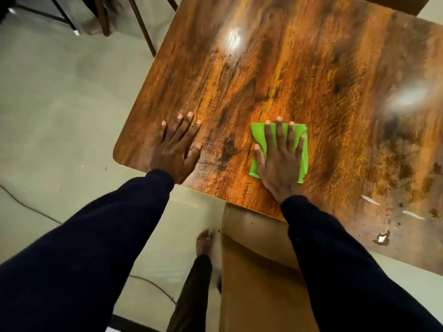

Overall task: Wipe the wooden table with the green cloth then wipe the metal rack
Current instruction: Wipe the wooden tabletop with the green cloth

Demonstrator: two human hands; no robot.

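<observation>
The wooden table [275,75] fills the upper right of the head view, glossy with light glare. A folded green cloth [257,135] lies flat near the table's front edge. My right hand [280,159] presses down on the cloth with straight, spread fingers. My left hand [177,149] rests flat on the bare wood near the front left corner, fingers spread, about a hand's width left of the cloth. No metal rack is in view.
Dark stains and white chipped spots [383,238] mark the table's right front area. A brown panel [254,259] stands under the table edge beside my bare foot [205,240]. Chair legs [141,25] stand at the top left. A cable [31,207] runs across the pale floor.
</observation>
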